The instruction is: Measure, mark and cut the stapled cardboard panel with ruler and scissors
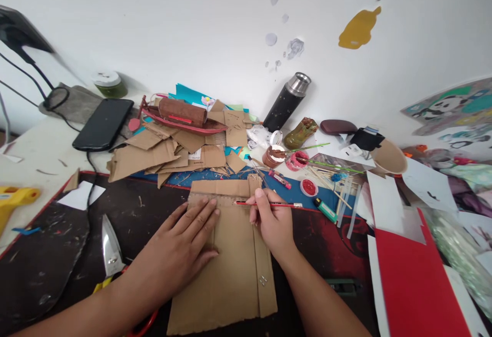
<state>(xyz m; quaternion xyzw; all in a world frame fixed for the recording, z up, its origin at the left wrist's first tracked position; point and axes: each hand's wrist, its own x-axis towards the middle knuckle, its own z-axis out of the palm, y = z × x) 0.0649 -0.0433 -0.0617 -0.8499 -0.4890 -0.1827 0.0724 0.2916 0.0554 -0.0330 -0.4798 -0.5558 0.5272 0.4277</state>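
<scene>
A creased brown cardboard sheet [230,275] lies on the dark mat in front of me. My left hand [194,232] rests on its upper left part with fingers spread, over a clear ruler [226,200] that runs across the sheet and is hard to make out. My right hand [272,219] grips a thin red pencil [282,204] between thumb and fingers, its tip at the ruler's right part. Scissors [111,250] with red and yellow handles lie left of the sheet, partly under my left forearm.
Cardboard scraps [142,160] and a model boat [182,116] stand behind the sheet. Farther right are a black flask [286,102], paint jars [296,161], a green cutter [325,210] and red paper [415,275]. A phone [103,124] lies at left.
</scene>
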